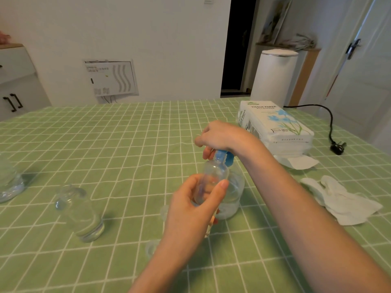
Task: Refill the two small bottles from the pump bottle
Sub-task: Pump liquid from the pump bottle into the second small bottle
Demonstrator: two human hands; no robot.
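Left hand (pixel 190 208): curled round bottle (pixel 213 176), mouth at pump (pixel 224 157).
Right hand (pixel 220 136): fingers curled over pump.
Pump bottle (pixel 234 193): beside bottle, 3 o'clock; second bottle (pixel 80 212), 9 o'clock.
Tip: keep mouth at pump; press slowly.

Beyond your table (pixel 84 144), in its green checked cloth, stands a white wall (pixel 148 39) with a vented panel (pixel 111 78). A dark doorway (pixel 237 49) opens past the far right corner, beside a white cylinder (pixel 275 77). You have a white cabinet (pixel 19 85) off the far left corner and a door (pixel 364 70) on the right.
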